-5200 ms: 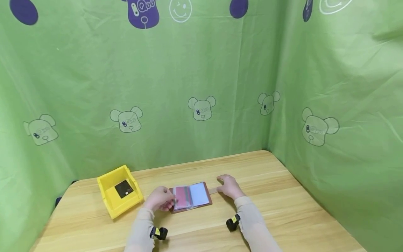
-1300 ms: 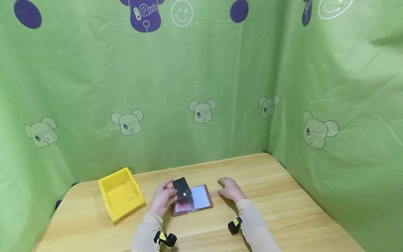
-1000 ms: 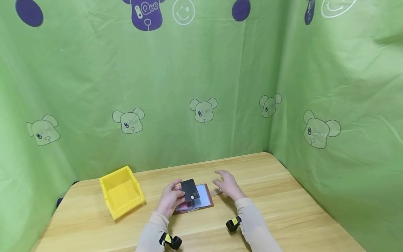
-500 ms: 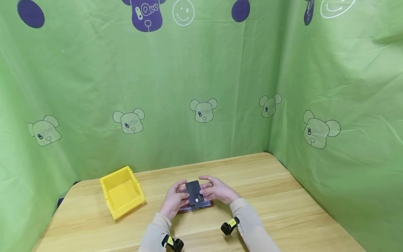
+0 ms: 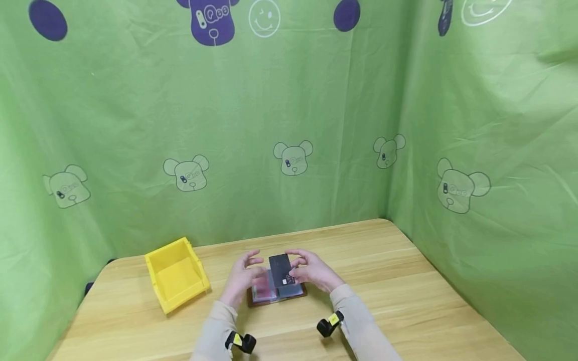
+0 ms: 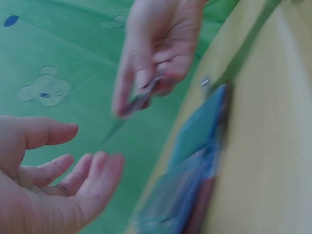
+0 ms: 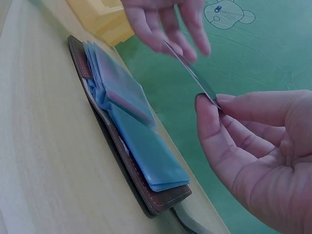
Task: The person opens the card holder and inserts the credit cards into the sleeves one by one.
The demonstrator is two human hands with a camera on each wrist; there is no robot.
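My right hand pinches a black card marked VIP by its right edge, thumb on one face and fingers behind. In the right wrist view the card shows nearly edge-on, above the opened card holder. That holder has a brown cover and clear bluish pocket sleeves, with something pink in the left ones. My left hand is beside the card's left edge, its fingers spread and relaxed, gripping nothing. Part of the holder is hidden behind the card and both hands in the head view.
A yellow plastic bin stands to the left on the wooden table. The holder's strap sticks out from its right end. Green curtains with bear prints hang behind the table and at its sides.
The card left the yellow bin in my left hand and came over the holder. My right hand moved in from the strap and took its right edge; my left hand let go and drew left.
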